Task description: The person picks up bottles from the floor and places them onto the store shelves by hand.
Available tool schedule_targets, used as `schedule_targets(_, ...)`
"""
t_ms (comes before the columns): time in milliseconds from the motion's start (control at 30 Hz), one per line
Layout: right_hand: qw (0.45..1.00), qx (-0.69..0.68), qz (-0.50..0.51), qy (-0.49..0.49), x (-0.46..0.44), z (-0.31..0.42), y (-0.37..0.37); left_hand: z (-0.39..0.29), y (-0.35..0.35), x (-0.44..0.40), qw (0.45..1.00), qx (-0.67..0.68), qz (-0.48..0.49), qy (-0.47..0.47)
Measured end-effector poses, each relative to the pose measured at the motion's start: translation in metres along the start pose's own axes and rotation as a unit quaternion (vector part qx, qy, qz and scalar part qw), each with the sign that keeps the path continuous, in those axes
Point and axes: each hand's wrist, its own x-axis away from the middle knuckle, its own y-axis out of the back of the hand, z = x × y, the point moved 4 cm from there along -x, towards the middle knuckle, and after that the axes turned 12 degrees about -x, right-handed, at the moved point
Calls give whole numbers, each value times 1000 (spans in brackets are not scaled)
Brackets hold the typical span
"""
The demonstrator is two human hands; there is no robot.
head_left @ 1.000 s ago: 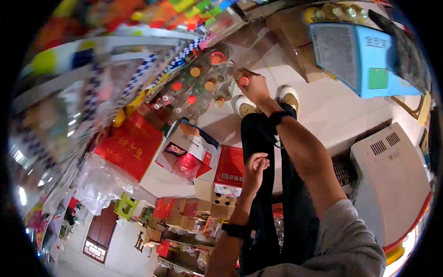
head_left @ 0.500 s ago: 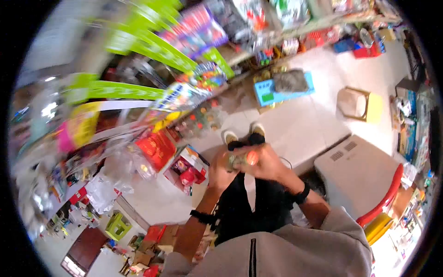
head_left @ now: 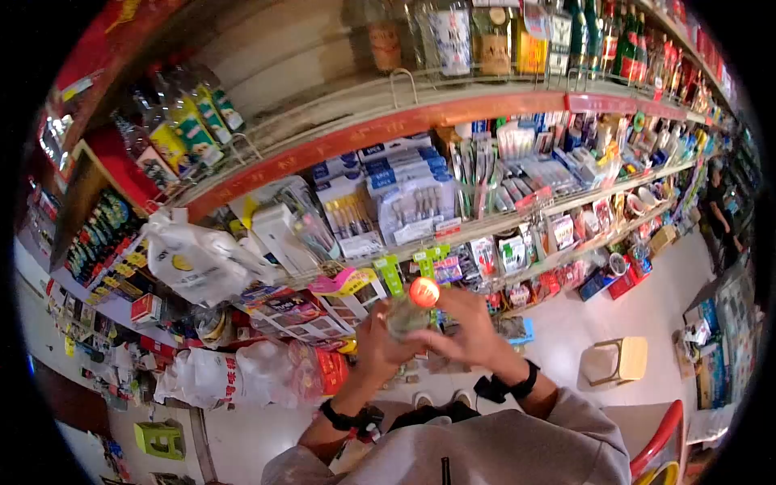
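Held out in front of my chest is a clear glass bottle (head_left: 402, 318) with a round, bright orange-red cap (head_left: 423, 293). It is seen from above, with the cap towards the camera. My left hand (head_left: 378, 346) is wrapped round its left side. Against the right side lies my right hand (head_left: 469, 330), its thumb across the glass and its fingers curving behind. Most of the bottle's lower body is hidden by my hands. Both wrists wear black bands. Beyond the hands are shelves of packaged goods.
Liquor bottles (head_left: 495, 44) line the upper shelf behind a wire rail. Toothbrush packs (head_left: 416, 206) fill the shelf below. White plastic bags (head_left: 202, 259) hang at left. A wooden stool (head_left: 618, 361) and a red chair back (head_left: 659, 436) are at right. Another person (head_left: 719, 210) is far right.
My view has tilted up from the floor to the shelves. The bottle and both hands are raised, and the bottle's cap now faces the camera more plainly.
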Motion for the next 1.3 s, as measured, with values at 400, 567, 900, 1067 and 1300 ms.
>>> schedule_targets(400, 933, 147, -38, 326, -162, 143, 35, -150, 169, -137, 885, -194, -231, -355)
schedule_targets(567, 911, 141, -99, 374, -210, 142, 59, -183, 190, -199, 880, -157, -229, -386)
schedule_targets(900, 928, 214, -183, 243, -243, 1, 142, -211, 173, -301, 864, -231, -257, -367)
schedule_targets(1067, 890, 306, -181, 287, -243, -54, 154, -196, 155, -344, 911, -236, -141, -309)
schedule_targets(1300, 883, 279, -237, 292, -243, -76, 152, -178, 142, -386, 927, -264, -74, -255)
